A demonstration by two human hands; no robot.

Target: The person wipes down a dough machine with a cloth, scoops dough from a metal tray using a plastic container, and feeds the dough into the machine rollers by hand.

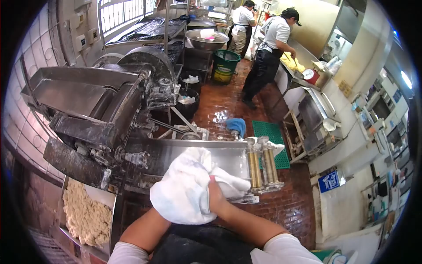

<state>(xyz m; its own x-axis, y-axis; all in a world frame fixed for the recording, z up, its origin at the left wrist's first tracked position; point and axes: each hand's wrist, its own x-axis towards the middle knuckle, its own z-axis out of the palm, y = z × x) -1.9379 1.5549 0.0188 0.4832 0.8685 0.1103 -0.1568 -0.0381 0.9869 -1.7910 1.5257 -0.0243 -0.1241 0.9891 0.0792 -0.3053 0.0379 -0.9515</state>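
A bunched white cloth hangs in front of my body, over the near side of a metal tray. My right hand is closed on the cloth at its right side, thumb up. From the lower left my left forearm runs under the cloth, which hides that hand and its fingers. To the right of the cloth, a roller unit with brass-coloured ribbed rollers stands at the tray's end. Left of the tray is a large floury dough machine with a metal hopper.
Crumbly dough fills a bin at lower left. Two co-workers stand at the back; the nearer person works at a counter with yellow food and a red scale. A green mat lies on the wet brick-red floor.
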